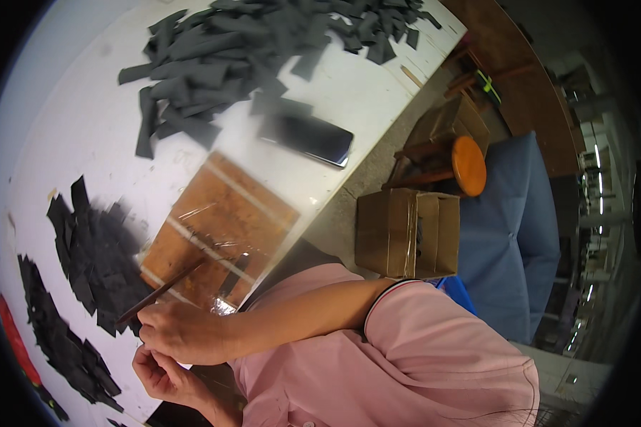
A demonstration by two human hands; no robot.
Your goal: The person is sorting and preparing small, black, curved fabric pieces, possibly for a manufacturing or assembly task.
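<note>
Both my hands are close together at the table's near edge, lower left. My right hand [185,333] is closed, and a thin dark brown stick [165,288] runs out past its knuckles over a brown board [253,203]. Just below it, my left hand [165,377] has its fingers curled in a pinch; whatever lies between them is too small or hidden to make out. Pale bands and shiny clear film cross the board, and a small dark strip [235,274] lies on it. Beside the board is a heap of black fabric-like pieces [100,256].
A large pile of dark grey strips [214,64] covers the table's far part, with a black phone [310,139] nearby. Another black heap [64,341] and a red item [16,338] lie at left. Beyond the edge stand a cardboard box [384,235] and a round stool [468,166].
</note>
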